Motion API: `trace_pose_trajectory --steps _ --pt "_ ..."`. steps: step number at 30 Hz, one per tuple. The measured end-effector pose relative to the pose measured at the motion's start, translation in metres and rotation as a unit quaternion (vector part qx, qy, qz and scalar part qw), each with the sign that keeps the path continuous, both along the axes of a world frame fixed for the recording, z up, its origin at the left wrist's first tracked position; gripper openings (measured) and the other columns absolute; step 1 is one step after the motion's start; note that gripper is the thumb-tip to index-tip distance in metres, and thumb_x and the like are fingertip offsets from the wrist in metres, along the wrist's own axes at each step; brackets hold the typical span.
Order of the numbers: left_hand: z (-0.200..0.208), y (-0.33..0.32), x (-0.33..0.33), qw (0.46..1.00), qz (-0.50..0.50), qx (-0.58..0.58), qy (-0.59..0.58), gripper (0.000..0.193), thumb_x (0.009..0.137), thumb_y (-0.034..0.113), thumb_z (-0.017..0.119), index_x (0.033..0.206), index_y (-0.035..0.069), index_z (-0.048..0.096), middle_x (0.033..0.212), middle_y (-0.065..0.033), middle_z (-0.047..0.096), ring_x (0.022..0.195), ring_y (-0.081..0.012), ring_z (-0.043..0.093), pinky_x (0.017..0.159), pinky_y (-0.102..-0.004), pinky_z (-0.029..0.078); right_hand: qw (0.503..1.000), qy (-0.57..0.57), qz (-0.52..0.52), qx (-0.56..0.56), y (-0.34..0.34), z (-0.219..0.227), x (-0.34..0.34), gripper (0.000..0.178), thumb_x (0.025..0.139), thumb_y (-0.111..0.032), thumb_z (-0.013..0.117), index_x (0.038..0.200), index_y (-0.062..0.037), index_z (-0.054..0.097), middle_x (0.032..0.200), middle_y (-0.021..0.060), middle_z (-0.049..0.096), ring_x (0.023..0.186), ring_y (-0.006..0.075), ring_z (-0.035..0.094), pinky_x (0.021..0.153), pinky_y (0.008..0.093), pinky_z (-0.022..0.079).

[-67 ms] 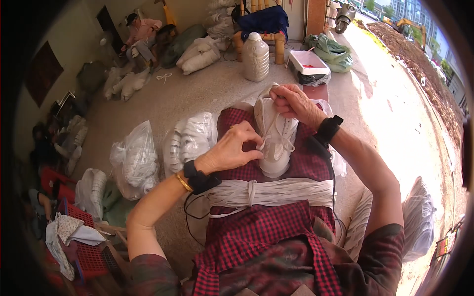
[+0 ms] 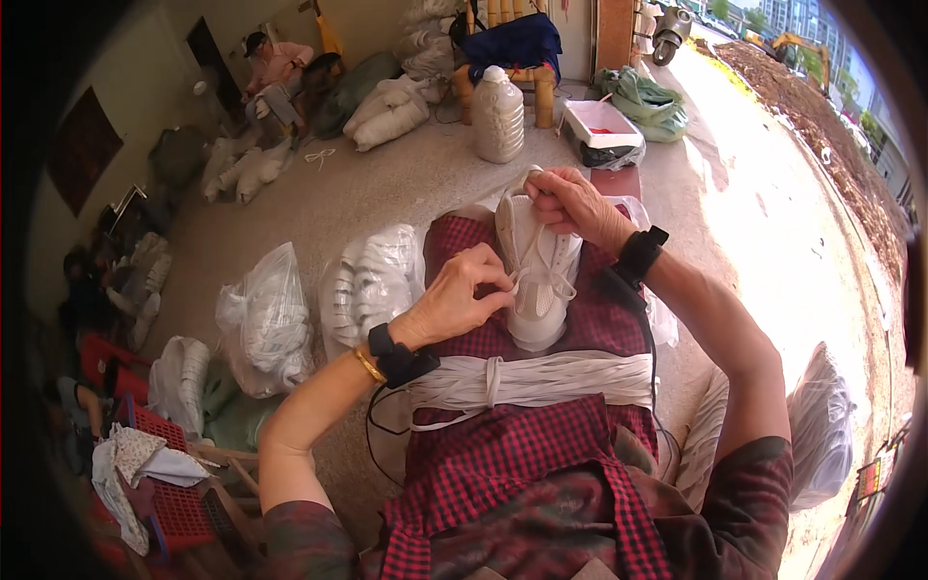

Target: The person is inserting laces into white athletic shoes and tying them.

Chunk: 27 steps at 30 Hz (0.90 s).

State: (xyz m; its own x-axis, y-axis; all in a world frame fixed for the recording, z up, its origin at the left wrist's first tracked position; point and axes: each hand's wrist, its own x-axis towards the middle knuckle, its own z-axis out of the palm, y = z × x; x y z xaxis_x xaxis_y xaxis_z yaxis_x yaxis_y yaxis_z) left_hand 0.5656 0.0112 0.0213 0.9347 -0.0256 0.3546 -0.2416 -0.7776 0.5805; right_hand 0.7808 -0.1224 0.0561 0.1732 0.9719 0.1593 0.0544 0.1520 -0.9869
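Observation:
A white sneaker [image 2: 537, 314] rests on my lap over a red-and-black checked apron [image 2: 474, 445], its toe pointing toward me. White lace is threaded through part of its front. My left hand [image 2: 462, 298] is closed in a pinch beside the toe end, with a bit of shoelace [image 2: 523, 275] at its fingertips. At the shoe's far end my right hand [image 2: 578, 205] is closed on the tongue or collar area; its fingers partly hide what they grip. Across my thighs lies a tied bundle of white laces [image 2: 532, 381].
Clear plastic bags of white shoes [image 2: 372, 280] stand on the floor to the left, with more bags [image 2: 822, 425] at the right. A large plastic jug [image 2: 499, 116] and a white box [image 2: 601, 124] stand ahead. Another person [image 2: 275, 77] sits at the back left.
My left forearm has shifted very slightly, and the view has moved a little. Both hands keep their hold at the shoe.

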Motion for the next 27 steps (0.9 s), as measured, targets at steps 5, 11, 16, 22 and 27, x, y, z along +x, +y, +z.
trace_pose_trajectory --steps 5,11,16,22,27 --pt "-0.003 -0.009 0.004 0.997 -0.024 -0.075 0.007 0.008 0.081 0.005 0.076 0.086 0.001 0.071 0.093 -0.0083 0.066 0.083 -0.018 0.063 0.068 -0.0284 0.052 0.999 0.039 -0.005 -0.013 0.0 -0.003 0.003 0.025 0.104 -0.026 0.045 0.086 -0.0103 0.05 0.065 -0.0103 0.031 0.053 0.0011 0.029 0.044 0.0203 0.023" --pt "-0.017 -0.012 0.016 0.965 0.173 0.059 -0.186 0.01 0.083 -0.003 0.064 0.091 0.002 0.062 0.063 -0.0102 0.059 0.049 -0.0186 0.055 0.049 -0.0337 0.044 0.998 0.046 -0.022 -0.031 0.006 0.0 -0.003 0.027 0.104 -0.028 0.046 0.084 -0.0092 0.051 0.065 -0.0098 0.033 0.053 0.0012 0.032 0.044 0.0208 0.025" --pt "-0.011 -0.021 0.015 0.971 0.226 -0.011 -0.074 0.011 0.084 -0.002 0.063 0.092 0.001 0.057 0.056 -0.0073 0.052 0.05 -0.0168 0.057 0.05 -0.034 0.044 0.999 0.031 -0.013 -0.007 0.006 -0.007 0.002 0.029 0.104 -0.032 0.046 0.085 -0.0103 0.051 0.065 -0.0104 0.032 0.053 0.0013 0.03 0.044 0.0205 0.023" --pt "0.013 -0.055 -0.015 0.969 0.156 0.137 -0.137 0.046 0.076 0.001 0.072 0.119 0.001 0.057 0.117 -0.0185 0.057 0.112 -0.0372 0.056 0.096 -0.0423 0.046 1.0 0.013 -0.023 -0.003 0.003 -0.006 0.0 0.032 0.105 -0.036 0.045 0.084 -0.0119 0.051 0.065 -0.011 0.03 0.053 0.0013 0.029 0.044 0.0208 0.022" --pt "-0.021 -0.08 -0.017 0.983 0.055 0.155 -0.086 0.043 0.075 0.0 0.072 0.116 -0.002 0.061 0.118 -0.0167 0.058 0.109 -0.0362 0.057 0.096 -0.0437 0.047 0.996 -0.029 -0.085 -0.019 0.029 0.009 -0.005 0.025 0.102 -0.027 0.049 0.085 -0.0083 0.052 0.064 -0.0086 0.035 0.052 0.0027 0.033 0.043 0.0229 0.024"
